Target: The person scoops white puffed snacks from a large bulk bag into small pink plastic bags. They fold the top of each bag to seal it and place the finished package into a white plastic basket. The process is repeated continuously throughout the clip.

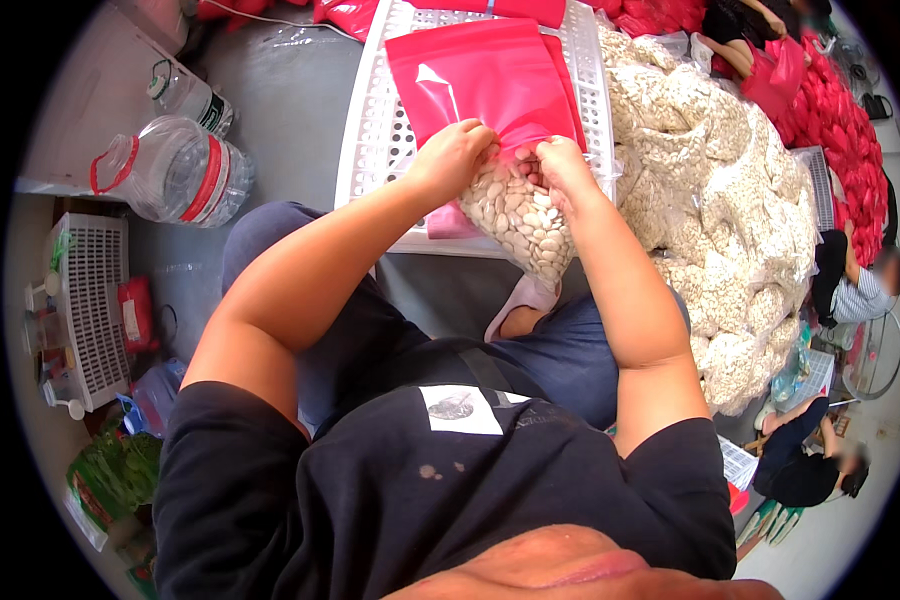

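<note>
A clear plastic bag of pale, flat seeds (521,217) hangs from both my hands over the near edge of a white perforated plastic crate (360,135). My left hand (457,156) pinches the gathered top of the bag on its left side. On the right side, my right hand (559,169) grips the same top with bent fingers. Directly beyond my fingers, a red plastic pouch (487,79) lies flat on the crate, over more red pouches. Its near edge meets the bag's top; whether the two overlap there I cannot tell.
Right of the crate rises a large heap of clear bags with pale seeds (712,187). Red bags (840,142) are piled beyond it, with several people seated nearby. Large plastic bottles (187,172) and a grey slatted crate (90,307) stand at left.
</note>
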The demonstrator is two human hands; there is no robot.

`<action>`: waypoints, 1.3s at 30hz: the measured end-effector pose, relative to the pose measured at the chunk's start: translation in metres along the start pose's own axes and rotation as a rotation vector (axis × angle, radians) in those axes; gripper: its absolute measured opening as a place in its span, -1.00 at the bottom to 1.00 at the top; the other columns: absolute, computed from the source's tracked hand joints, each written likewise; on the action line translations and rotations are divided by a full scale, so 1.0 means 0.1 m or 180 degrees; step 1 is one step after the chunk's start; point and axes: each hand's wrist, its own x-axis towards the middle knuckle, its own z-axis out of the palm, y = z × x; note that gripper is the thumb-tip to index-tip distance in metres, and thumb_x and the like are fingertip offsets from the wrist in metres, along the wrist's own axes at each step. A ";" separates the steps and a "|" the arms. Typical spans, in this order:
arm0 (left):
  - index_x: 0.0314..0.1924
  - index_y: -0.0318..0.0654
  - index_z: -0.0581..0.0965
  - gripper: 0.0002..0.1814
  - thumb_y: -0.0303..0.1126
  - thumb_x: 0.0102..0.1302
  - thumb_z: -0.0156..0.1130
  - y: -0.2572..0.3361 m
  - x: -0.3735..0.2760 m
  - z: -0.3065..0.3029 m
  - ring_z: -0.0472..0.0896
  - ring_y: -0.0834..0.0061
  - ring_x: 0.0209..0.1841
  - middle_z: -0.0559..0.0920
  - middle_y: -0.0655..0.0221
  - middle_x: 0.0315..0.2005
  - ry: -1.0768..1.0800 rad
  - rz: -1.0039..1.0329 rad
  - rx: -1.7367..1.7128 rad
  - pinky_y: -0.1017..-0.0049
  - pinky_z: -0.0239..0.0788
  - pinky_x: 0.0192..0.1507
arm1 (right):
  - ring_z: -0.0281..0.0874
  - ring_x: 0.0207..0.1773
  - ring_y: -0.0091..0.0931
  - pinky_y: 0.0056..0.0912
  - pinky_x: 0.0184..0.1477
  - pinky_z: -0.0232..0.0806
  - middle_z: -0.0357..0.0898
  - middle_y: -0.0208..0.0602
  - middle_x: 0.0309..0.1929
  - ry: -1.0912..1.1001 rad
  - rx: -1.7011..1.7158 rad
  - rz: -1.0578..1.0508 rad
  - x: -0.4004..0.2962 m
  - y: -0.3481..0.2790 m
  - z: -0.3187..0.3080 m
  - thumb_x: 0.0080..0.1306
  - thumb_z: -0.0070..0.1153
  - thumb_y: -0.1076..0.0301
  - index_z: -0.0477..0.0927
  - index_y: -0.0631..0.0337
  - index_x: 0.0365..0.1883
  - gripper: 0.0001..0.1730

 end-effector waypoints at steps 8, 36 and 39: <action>-0.32 -0.28 0.50 -0.80 -0.29 0.22 0.05 -0.14 0.09 -0.07 0.51 0.08 -0.25 0.55 0.14 -0.35 0.0000 -0.0324 0.0209 0.23 0.33 -0.22 | 0.49 -0.13 -0.30 -0.25 -0.18 0.33 0.50 -0.17 -0.10 0.0978 -0.3882 -0.2764 -0.83 -0.01 0.30 0.07 0.19 0.14 0.42 0.21 -0.06 -0.49; -0.27 -0.35 0.50 -0.53 -0.02 0.09 0.11 0.09 -0.15 -0.37 0.58 0.19 -0.18 0.59 0.05 -0.29 -0.1428 -0.1892 0.1772 0.28 0.40 -0.13 | 0.37 0.06 -0.21 -0.27 0.08 0.27 0.38 -0.16 0.02 0.1402 -0.2501 -0.2355 -0.38 -0.35 0.28 0.05 0.02 0.26 0.50 0.08 -0.06 -0.58; -0.41 -0.37 0.57 -0.53 -0.01 0.12 0.04 -0.02 -0.14 -0.37 0.63 0.27 -0.38 0.62 0.14 -0.51 -0.2087 -0.2209 0.1358 0.34 0.43 -0.25 | 0.43 0.00 -0.25 -0.22 0.02 0.30 0.48 -0.18 -0.08 0.1999 -0.3603 -0.2442 -0.33 -0.24 -0.22 0.11 -0.04 0.32 0.50 0.12 -0.11 -0.65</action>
